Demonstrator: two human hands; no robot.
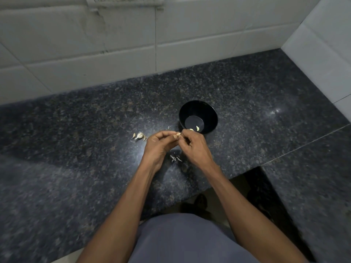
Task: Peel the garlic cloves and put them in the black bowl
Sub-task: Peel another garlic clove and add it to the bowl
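Seen from above: left hand (161, 143) and right hand (191, 143) pinching one garlic clove (178, 134) over dark granite counter (76, 149). Black bowl (209, 112) just beyond, two peeled cloves (195, 128) inside. Unpeeled cloves (139, 135) left, skins (175, 158) beneath.

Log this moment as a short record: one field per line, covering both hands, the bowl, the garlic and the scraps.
left hand: left hand pinches the clove being peeled
right hand: right hand pinches the same clove from the other side
black bowl: black bowl upright on the counter, just beyond the hands
in bowl: two peeled cloves
unpeeled garlic: a small cluster on the counter, left of the hands
scraps: skin pieces on the counter below the hands
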